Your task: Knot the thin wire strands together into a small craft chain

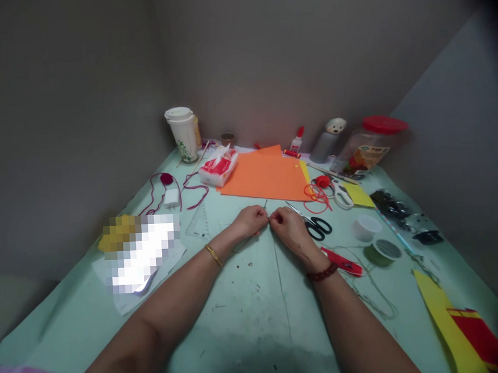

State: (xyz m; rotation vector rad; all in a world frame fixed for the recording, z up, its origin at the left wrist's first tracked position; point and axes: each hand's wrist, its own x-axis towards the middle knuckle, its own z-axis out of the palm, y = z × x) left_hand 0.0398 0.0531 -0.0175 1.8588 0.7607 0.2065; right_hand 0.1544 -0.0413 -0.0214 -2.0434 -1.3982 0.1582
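Observation:
My left hand (251, 221) is closed, with thumb and fingers pinched on a thin green cord (280, 285). Right beside it, my right hand (292, 229) pinches the same cord, the fingertips of both nearly touching. One strand hangs down from between them toward the front of the table, and a short end sticks up past the left fingers. What lies inside the pinch is too small to make out. Black-handled scissors (318, 227) lie just beyond my right hand. A clear set square (198, 225) is left of my left hand.
Orange sheets (265, 177) lie behind my hands, with a tissue pack (219, 167) on their left. To the right are a red utility knife (342, 262), a green cord spool (381, 253) and a large red-lidded jar (367, 147). A white cup (183, 135) stands back left.

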